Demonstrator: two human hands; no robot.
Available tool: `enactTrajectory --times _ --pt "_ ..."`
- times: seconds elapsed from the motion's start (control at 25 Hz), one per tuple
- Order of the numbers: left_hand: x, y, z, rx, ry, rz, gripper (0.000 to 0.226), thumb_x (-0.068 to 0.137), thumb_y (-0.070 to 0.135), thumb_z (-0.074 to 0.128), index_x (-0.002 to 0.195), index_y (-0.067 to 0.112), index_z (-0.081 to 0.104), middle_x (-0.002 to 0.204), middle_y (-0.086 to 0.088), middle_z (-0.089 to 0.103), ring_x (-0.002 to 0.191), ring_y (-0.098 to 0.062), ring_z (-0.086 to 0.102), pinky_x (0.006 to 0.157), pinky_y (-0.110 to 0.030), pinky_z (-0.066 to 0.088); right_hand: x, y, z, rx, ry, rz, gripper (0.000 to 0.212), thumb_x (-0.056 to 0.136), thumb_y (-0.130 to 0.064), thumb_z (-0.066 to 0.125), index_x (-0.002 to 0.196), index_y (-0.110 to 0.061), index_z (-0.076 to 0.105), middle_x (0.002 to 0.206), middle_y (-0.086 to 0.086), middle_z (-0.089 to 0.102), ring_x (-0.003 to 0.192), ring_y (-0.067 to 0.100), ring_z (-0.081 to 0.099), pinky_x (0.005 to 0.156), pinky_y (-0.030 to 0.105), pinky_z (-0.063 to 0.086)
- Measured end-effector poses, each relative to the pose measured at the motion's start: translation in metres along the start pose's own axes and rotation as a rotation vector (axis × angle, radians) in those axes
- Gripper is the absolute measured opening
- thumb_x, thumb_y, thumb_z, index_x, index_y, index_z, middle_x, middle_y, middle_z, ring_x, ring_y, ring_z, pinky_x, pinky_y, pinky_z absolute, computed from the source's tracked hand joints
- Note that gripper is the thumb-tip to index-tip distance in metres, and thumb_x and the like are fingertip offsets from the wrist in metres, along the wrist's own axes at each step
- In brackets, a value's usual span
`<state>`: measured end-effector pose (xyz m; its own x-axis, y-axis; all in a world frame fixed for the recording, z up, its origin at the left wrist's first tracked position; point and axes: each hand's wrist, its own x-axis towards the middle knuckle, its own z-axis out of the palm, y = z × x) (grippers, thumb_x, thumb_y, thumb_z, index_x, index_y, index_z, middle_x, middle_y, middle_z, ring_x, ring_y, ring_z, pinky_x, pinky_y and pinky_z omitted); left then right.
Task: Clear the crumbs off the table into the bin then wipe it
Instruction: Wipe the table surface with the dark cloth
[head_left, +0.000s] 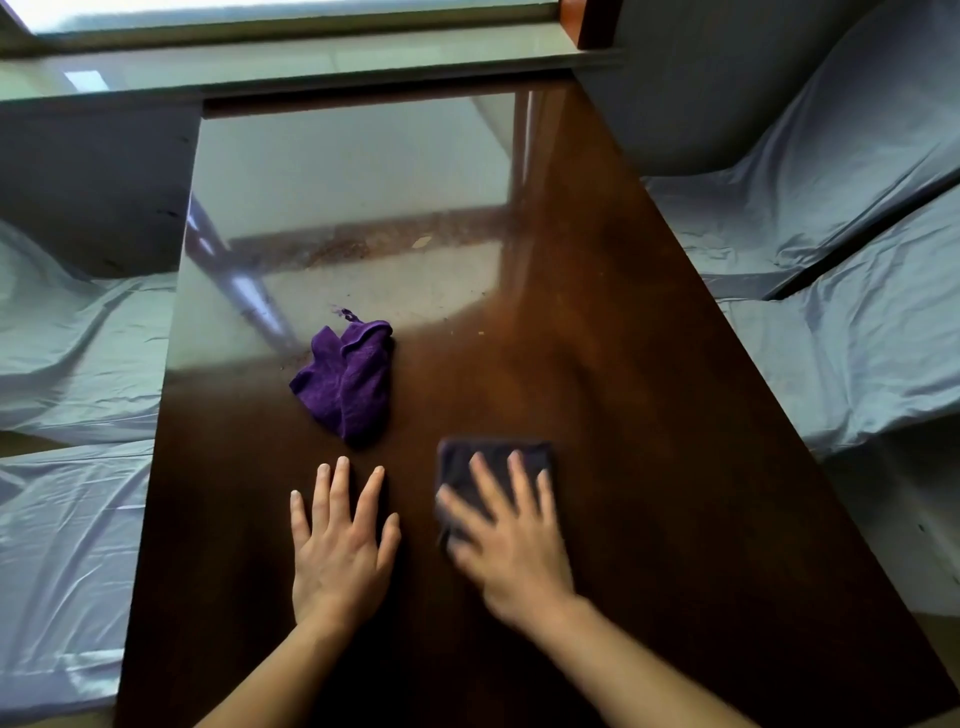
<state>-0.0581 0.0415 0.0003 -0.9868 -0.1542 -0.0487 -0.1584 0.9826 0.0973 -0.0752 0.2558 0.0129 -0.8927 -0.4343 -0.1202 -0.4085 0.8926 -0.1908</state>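
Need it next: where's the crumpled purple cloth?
Head view: the purple cloth lies mid-table, just beyond the left hand, untouched.

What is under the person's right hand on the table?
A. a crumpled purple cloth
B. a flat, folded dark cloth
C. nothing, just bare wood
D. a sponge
B: the right hand lies spread on a flat dark cloth, while the crumpled purple cloth lies apart, farther up the table.

daylight came through a window (291, 13) above a pale sill (311, 62); seats draped in wrinkled blue-grey sheets (857, 332) flanked both sides.
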Motion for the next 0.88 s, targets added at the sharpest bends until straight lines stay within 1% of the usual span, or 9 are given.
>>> enactTrajectory --times 0.08,0.16,0.28,0.4,0.52,0.6,0.72,0.8,0.88 --pt "0.001 -0.001 0.0 -0.008 0.0 0.008 0.06 0.09 0.049 0.029 0.146 0.028 0.034 0.156 -0.015 0.028 0.148 -0.028 0.012 0.116 -0.058 0.012 -0.037 -0.014 0.015 -0.041 -0.019 -0.244 0.072 0.084 -0.062 0.048 0.151 -0.049 0.023 0.166 0.0 0.016 0.151 0.039 0.013 0.115 0.063 0.015" --pt "0.0 -0.001 0.001 -0.016 0.001 0.015 0.06 0.089 0.048 0.03 0.146 0.028 0.034 0.156 -0.015 0.029 0.148 -0.028 0.012 0.116 -0.058 0.012 -0.03 0.007 0.015 -0.068 -0.014 -0.315 0.075 0.084 -0.065 0.049 0.152 -0.046 0.022 0.166 0.0 0.015 0.151 0.035 0.014 0.117 0.058 0.013" --pt "0.0 -0.002 -0.001 -0.016 -0.001 0.002 0.06 0.089 0.048 0.031 0.145 0.029 0.035 0.156 -0.014 0.03 0.148 -0.028 0.012 0.116 -0.057 0.013 0.036 0.04 -0.006 -0.115 0.015 -0.133 0.07 0.089 -0.069 0.037 0.153 -0.045 0.02 0.167 0.002 0.012 0.152 0.034 0.007 0.12 0.055 0.008" --pt "0.0 -0.001 -0.004 -0.01 -0.019 -0.001 0.06 0.088 0.049 0.033 0.144 0.029 0.038 0.155 -0.014 0.031 0.147 -0.028 0.015 0.115 -0.057 0.014 0.121 0.057 -0.027 -0.089 -0.053 0.137 0.07 0.092 -0.073 0.02 0.153 -0.046 0.001 0.167 0.0 -0.007 0.152 0.032 -0.013 0.121 0.054 -0.004" --pt "0.0 0.0 -0.006 -0.009 -0.037 -0.003 0.06 0.087 0.049 0.035 0.143 0.028 0.04 0.154 -0.014 0.033 0.146 -0.03 0.017 0.115 -0.058 0.014 0.156 0.047 -0.034 -0.051 -0.08 0.235 0.071 0.091 -0.073 0.02 0.154 -0.046 -0.001 0.167 0.0 -0.012 0.15 0.037 -0.019 0.119 0.059 -0.01" --pt "0.0 0.001 -0.006 -0.034 -0.034 -0.004 0.061 0.086 0.048 0.037 0.143 0.028 0.041 0.154 -0.014 0.033 0.146 -0.029 0.017 0.114 -0.058 0.015 0.135 0.026 -0.024 -0.066 -0.051 0.142 0.072 0.09 -0.073 0.024 0.154 -0.046 0.006 0.167 0.001 -0.005 0.15 0.039 -0.014 0.118 0.061 -0.006" --pt "-0.001 0.0 -0.006 -0.044 -0.037 0.001 0.062 0.085 0.048 0.038 0.143 0.027 0.04 0.154 -0.015 0.034 0.146 -0.029 0.018 0.114 -0.059 0.016 0.07 0.0 0.001 -0.057 -0.013 -0.132 0.069 0.09 -0.072 0.029 0.153 -0.046 0.016 0.167 0.004 0.01 0.152 0.041 0.001 0.116 0.063 0.008" --pt "-0.001 0.0 -0.006 -0.038 -0.05 0.002 0.062 0.085 0.049 0.038 0.143 0.028 0.04 0.154 -0.015 0.033 0.146 -0.029 0.018 0.114 -0.058 0.015 0.051 0.006 0.006 -0.085 -0.034 -0.285 0.069 0.091 -0.072 0.031 0.154 -0.046 0.015 0.167 0.003 0.01 0.152 0.039 0.007 0.117 0.06 0.01" --pt "0.0 0.001 -0.007 -0.057 -0.046 -0.003 0.061 0.085 0.049 0.038 0.142 0.028 0.043 0.154 -0.015 0.034 0.145 -0.029 0.02 0.113 -0.058 0.016 0.076 0.026 -0.001 -0.136 -0.015 -0.309 0.068 0.091 -0.071 0.032 0.153 -0.048 0.015 0.167 0.002 0.009 0.152 0.037 0.007 0.119 0.057 0.007"
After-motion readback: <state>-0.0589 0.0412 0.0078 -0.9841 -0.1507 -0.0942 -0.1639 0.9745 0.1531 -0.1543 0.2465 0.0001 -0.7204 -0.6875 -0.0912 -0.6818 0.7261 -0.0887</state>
